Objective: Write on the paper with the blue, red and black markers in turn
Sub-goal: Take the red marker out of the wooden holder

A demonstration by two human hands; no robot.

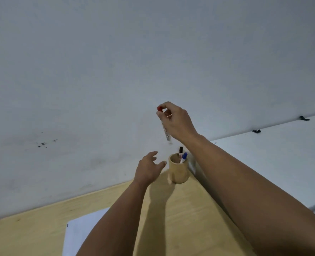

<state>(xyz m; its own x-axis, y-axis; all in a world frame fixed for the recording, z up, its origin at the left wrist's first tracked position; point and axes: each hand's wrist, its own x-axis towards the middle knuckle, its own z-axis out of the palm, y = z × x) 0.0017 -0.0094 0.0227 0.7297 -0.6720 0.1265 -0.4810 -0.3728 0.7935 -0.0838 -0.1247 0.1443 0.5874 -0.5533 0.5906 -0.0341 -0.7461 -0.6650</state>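
Note:
My right hand (175, 121) pinches the red-capped marker (165, 132) by its cap end, and the white barrel hangs down above the wooden cup (178, 171). The black marker (180, 151) and the blue marker (184, 157) stand in that cup, caps up. Just left of the cup hovers my left hand (148, 168), fingers spread and holding nothing. A white sheet of paper (79, 235) lies on the wooden table at the lower left, partly hidden by my left forearm.
The light wooden table (186, 209) meets a white wall (116, 71) right behind the cup. A white surface (273, 163) adjoins the table on the right, with two small dark clips (256, 131) along its far edge. Dark specks mark the wall at the left.

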